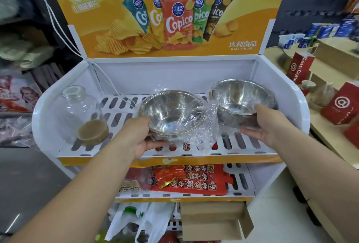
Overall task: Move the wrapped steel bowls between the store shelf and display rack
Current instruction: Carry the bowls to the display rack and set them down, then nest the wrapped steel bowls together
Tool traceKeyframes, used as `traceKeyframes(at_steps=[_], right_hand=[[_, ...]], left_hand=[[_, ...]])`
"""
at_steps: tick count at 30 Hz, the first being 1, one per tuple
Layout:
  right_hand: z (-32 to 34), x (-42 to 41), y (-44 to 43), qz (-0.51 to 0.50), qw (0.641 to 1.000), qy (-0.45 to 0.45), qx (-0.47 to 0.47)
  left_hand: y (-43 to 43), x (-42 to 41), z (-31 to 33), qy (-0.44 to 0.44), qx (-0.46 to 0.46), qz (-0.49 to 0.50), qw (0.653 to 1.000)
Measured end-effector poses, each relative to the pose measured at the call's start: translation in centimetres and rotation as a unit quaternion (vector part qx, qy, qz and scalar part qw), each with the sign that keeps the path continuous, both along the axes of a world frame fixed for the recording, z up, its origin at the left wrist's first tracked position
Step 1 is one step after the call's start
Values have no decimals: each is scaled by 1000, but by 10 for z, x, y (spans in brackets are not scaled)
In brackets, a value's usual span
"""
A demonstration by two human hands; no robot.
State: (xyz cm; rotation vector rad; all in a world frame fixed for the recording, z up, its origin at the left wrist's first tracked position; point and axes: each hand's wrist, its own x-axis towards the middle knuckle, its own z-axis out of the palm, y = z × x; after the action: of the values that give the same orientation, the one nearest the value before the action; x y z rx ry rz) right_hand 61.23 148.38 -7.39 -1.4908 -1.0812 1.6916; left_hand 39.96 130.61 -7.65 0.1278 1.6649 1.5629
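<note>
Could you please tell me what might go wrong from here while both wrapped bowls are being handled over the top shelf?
The loose plastic wrap trailing off the left bowl could snag in the slotted shelf. The left hand works near the glass jar, which might get knocked. The right hand grips the right bowl through slick film, so it could slip.

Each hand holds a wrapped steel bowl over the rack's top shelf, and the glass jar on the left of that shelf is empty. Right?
Not quite. In the head view the glass jar is not empty: brownish stuff sits in its bottom. The rest holds: the left hand and the right hand each hold a wrapped steel bowl over the top shelf.
</note>
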Motion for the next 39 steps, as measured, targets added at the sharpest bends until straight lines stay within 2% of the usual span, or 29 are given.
traceKeyframes(at_steps=[13,21,28,39], right_hand=[[7,4,10,10,999,-24,-25],[67,23,-26,87,996,-11,25],[123,27,-63,183,978,-23,101],[164,11,-85,268,957,45,98]], left_hand=[[-20,-11,14,107,-48,24,993],[-59,-5,37,104,-52,-21,993],[-72,13,49,128,-71,-60,987],[-68,18,31,93,-107,-88,986]])
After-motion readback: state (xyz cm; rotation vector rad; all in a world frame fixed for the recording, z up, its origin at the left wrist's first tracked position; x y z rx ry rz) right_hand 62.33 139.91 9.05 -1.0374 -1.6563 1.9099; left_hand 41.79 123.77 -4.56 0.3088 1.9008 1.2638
